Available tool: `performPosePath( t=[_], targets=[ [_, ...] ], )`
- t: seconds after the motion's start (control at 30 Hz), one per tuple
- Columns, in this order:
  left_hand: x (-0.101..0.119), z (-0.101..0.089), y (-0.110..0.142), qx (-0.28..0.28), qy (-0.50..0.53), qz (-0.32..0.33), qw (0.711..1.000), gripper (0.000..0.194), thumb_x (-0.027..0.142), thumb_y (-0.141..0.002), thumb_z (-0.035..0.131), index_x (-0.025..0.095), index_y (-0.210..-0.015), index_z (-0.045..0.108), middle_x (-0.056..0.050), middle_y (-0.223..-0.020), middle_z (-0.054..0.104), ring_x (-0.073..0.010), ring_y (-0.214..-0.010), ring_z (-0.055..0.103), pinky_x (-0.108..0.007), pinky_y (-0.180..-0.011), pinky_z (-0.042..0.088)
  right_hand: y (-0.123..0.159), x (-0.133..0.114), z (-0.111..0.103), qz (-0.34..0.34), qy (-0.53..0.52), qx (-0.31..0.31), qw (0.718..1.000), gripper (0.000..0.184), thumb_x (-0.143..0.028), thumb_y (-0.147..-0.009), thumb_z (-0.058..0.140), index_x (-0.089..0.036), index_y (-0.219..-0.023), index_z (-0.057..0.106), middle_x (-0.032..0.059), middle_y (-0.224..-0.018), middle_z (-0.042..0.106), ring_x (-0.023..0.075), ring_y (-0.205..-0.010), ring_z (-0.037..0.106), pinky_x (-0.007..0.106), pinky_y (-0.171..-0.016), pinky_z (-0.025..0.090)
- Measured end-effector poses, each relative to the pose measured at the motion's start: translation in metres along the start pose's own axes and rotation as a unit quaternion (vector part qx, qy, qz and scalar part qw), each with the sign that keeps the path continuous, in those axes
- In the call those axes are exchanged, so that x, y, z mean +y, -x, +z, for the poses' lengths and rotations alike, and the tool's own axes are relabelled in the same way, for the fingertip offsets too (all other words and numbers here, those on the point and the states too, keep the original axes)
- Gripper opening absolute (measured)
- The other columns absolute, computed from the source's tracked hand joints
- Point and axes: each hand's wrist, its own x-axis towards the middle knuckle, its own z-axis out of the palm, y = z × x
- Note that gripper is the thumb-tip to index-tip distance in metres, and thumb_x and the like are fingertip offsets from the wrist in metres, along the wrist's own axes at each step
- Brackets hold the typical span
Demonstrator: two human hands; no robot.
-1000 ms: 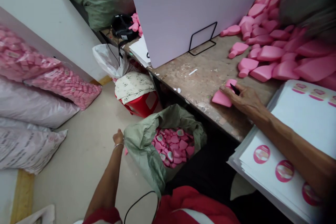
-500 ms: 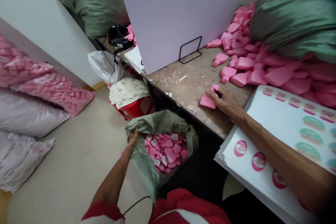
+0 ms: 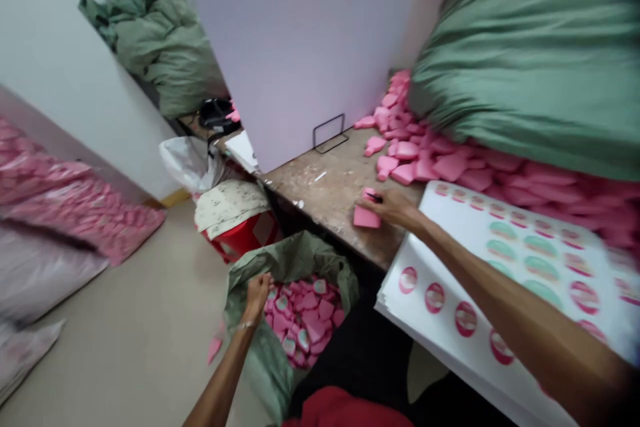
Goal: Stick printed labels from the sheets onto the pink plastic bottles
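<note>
Over the opening of a green woven sack (image 3: 315,250), my left hand (image 3: 258,295) is closed, its fingers curled together near the sack's left rim. Whatever it may hold is too small to make out. Pink bottles (image 3: 314,327), some with labels, fill the sack below it. At the worktable's front edge, my right hand (image 3: 395,207) grips a small pink bottle (image 3: 367,217) that lies flat on the tabletop. A slim black tool (image 3: 374,198), perhaps a pen, sticks out between those fingers across the bottle's neck.
Stacked label sheets (image 3: 480,250) lie under my right forearm. Behind them is a heap of pink bottles (image 3: 450,167) beneath a large green sack (image 3: 525,73). A pale panel (image 3: 310,40) stands on the worktable (image 3: 340,180). A red bucket (image 3: 250,233) and bagged pink pieces (image 3: 100,207) are at left.
My left hand has moved right, from outside the green sack across its rim to above the opening. My right hand stays on the bottle. The whole view has shifted right and up.
</note>
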Motion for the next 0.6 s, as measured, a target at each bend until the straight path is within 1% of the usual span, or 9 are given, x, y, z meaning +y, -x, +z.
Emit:
performPosePath(
  t=[0.07,0.13,0.2,0.27,0.3,0.33,0.4,0.5,0.6],
  targets=[
    [0.037,0.018,0.024,-0.017,0.022,0.083,0.996,0.037,0.048,-0.088,0.052,0.013,-0.088,0.063,-0.008,-0.087,0.066,-0.0214,-0.083,0.064,-0.037,-0.082,0.051,0.018,-0.003,-0.014,-0.010,-0.025,0.000,1.000,0.046,-0.058,-0.076,0.059,-0.018,-0.057,0.046,-0.0058,-0.051,0.034,0.0071,-0.050,0.031,0.025,-0.050,0.022],
    [0.081,0.042,0.055,-0.069,0.055,0.165,0.982,0.040,0.054,-0.084,0.054,0.016,-0.089,0.065,-0.007,-0.089,0.068,-0.0193,-0.080,0.065,-0.033,-0.083,0.051,0.044,-0.002,-0.027,-0.010,-0.085,-0.026,0.996,0.049,-0.064,-0.078,0.052,-0.018,-0.061,0.046,-0.0063,-0.053,0.034,0.0070,-0.049,0.030,0.023,-0.047,0.022],
    [0.127,0.071,0.090,-0.207,0.154,0.221,0.941,0.041,0.053,-0.080,0.061,0.016,-0.098,0.066,-0.009,-0.101,0.068,-0.0194,-0.085,0.066,-0.032,-0.082,0.051,0.074,0.001,-0.037,-0.001,-0.172,-0.068,0.983,0.051,-0.067,-0.078,0.050,-0.018,-0.065,0.048,-0.0064,-0.054,0.034,0.0070,-0.049,0.029,0.022,-0.045,0.022],
    [0.164,0.102,0.124,-0.377,0.228,0.174,0.881,0.047,0.049,-0.081,0.063,0.019,-0.117,0.061,-0.010,-0.114,0.065,-0.0203,-0.093,0.065,-0.030,-0.079,0.052,0.104,0.007,-0.044,-0.005,-0.240,-0.088,0.967,0.050,-0.067,-0.077,0.053,-0.017,-0.070,0.053,-0.0053,-0.057,0.039,0.0076,-0.051,0.032,0.022,-0.046,0.024],
    [0.178,0.117,0.138,-0.445,0.218,0.151,0.855,0.050,0.047,-0.081,0.064,0.017,-0.121,0.060,-0.011,-0.110,0.066,-0.0191,-0.089,0.065,-0.027,-0.075,0.052,0.117,0.012,-0.046,-0.013,-0.251,-0.080,0.965,0.049,-0.065,-0.078,0.054,-0.016,-0.074,0.056,-0.0043,-0.060,0.043,0.0082,-0.054,0.035,0.023,-0.048,0.027],
    [0.187,0.131,0.150,-0.491,0.202,0.137,0.836,0.051,0.045,-0.081,0.065,0.016,-0.123,0.059,-0.011,-0.105,0.068,-0.0170,-0.084,0.065,-0.024,-0.070,0.051,0.129,0.016,-0.049,-0.022,-0.251,-0.061,0.966,0.048,-0.063,-0.079,0.053,-0.016,-0.077,0.058,-0.0032,-0.063,0.046,0.0091,-0.056,0.038,0.023,-0.050,0.030],
    [0.196,0.156,0.166,-0.539,0.164,0.120,0.818,0.050,0.042,-0.079,0.069,0.014,-0.121,0.062,-0.008,-0.092,0.069,-0.0119,-0.071,0.061,-0.019,-0.061,0.047,0.149,0.028,-0.055,-0.023,-0.239,-0.001,0.971,0.044,-0.059,-0.083,0.051,-0.016,-0.080,0.059,-0.0020,-0.068,0.050,0.0105,-0.061,0.041,0.024,-0.055,0.034],
    [0.192,0.183,0.179,-0.576,0.154,0.065,0.800,0.047,0.039,-0.076,0.073,0.012,-0.114,0.066,-0.006,-0.083,0.068,-0.0077,-0.059,0.055,-0.016,-0.052,0.043,0.170,0.044,-0.066,0.031,-0.245,0.090,0.965,0.040,-0.056,-0.086,0.049,-0.018,-0.078,0.054,-0.0025,-0.069,0.048,0.0108,-0.063,0.042,0.025,-0.059,0.037],
    [0.186,0.199,0.187,-0.597,0.175,-0.002,0.783,0.037,0.033,-0.072,0.077,0.008,-0.098,0.070,-0.007,-0.078,0.068,-0.0065,-0.057,0.054,-0.015,-0.054,0.045,0.181,0.059,-0.079,0.067,-0.263,0.119,0.955,0.039,-0.056,-0.087,0.049,-0.018,-0.080,0.053,-0.0022,-0.071,0.048,0.0111,-0.064,0.044,0.025,-0.059,0.038]
  ],
)
